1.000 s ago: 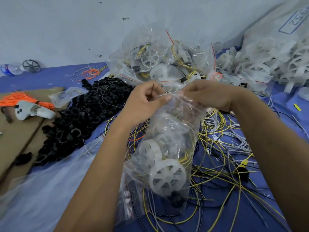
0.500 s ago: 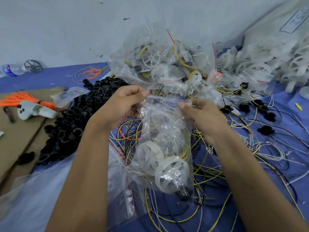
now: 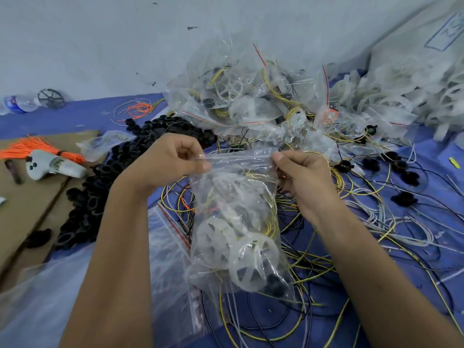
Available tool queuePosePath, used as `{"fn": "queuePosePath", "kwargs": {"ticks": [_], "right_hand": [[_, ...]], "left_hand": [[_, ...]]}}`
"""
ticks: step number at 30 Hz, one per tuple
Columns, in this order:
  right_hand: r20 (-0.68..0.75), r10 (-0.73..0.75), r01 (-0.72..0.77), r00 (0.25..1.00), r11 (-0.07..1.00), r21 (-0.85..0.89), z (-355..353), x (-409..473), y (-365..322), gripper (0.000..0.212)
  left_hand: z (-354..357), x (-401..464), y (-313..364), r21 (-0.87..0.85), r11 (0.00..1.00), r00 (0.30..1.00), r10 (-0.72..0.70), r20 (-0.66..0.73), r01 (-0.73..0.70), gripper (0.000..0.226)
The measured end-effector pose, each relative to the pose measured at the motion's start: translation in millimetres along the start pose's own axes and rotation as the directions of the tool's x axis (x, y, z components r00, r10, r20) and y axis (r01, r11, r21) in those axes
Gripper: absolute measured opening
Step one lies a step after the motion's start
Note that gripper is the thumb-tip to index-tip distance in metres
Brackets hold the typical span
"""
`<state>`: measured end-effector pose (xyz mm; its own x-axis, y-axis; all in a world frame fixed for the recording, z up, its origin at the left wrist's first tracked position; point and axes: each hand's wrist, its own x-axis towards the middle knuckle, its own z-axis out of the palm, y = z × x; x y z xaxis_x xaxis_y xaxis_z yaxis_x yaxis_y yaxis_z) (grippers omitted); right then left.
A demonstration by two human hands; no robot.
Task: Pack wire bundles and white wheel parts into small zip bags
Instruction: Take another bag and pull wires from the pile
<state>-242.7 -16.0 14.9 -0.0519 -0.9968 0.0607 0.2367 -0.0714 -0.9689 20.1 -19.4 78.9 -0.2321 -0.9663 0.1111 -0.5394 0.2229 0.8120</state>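
sealing step: left hand [image 3: 173,159] and right hand [image 3: 301,172] pinch the top corners of the clear plastic zip bag [image 3: 236,222], centre frame, white spoked wheels [image 3: 238,254] at its 6 o'clock. next, probably press the strip shut.

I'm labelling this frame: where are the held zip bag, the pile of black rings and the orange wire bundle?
zip bag [image 3: 233,197]: head view, clear upper body.
black rings [image 3: 100,182]: head view, pile's middle.
orange wire bundle [image 3: 27,146]: head view, fanned strands.

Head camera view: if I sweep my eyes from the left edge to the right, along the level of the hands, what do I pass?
Orange wire bundle → white handheld tool → heap of black rings → left hand → zip bag pinched at its top → right hand → scattered black parts on the blue sheet.
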Motion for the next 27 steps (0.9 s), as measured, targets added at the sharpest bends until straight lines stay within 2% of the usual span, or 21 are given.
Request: {"fn": "queuePosePath", "kwargs": {"ticks": [2, 4, 8, 12, 20, 27], "right_hand": [[-0.032, -0.036, 0.034, 0.999, 0.998, -0.052, 2, 0, 1, 0.017], [-0.037, -0.093, 0.089, 0.995, 0.991, -0.102, 3, 0, 1, 0.018], [-0.039, -0.173, 0.168, 0.984, 0.979, -0.12, 5, -3, -1, 0.011], [0.006, -0.212, 0.212, 0.977, 0.971, -0.115, 7, -5, -2, 0.008], [0.055, -0.27, 0.276, 0.961, 0.945, -0.175, 10, -5, 1, 0.012], [0.055, -0.284, 0.289, 0.957, 0.944, -0.16, 10, -5, 2, 0.011]], "left_hand": [[1, 1, 2, 0.131, 0.991, 0.999, 0.002, 0.044, -0.007, 0.024], [8, 7, 11, 0.171, 0.984, 0.999, 0.05, -0.012, -0.047, 0.034], [40, 19, 34, 0.115, 0.976, 0.962, 0.202, -0.183, -0.183, 0.014], [65, 24, 43, 0.229, 0.947, 0.965, 0.25, -0.078, -0.227, 0.007], [65, 23, 41, 0.147, 0.969, 0.979, 0.202, -0.018, -0.198, 0.007], [65, 25, 39, 0.196, 0.96, 0.98, 0.2, 0.021, -0.2, 0.011]]}}
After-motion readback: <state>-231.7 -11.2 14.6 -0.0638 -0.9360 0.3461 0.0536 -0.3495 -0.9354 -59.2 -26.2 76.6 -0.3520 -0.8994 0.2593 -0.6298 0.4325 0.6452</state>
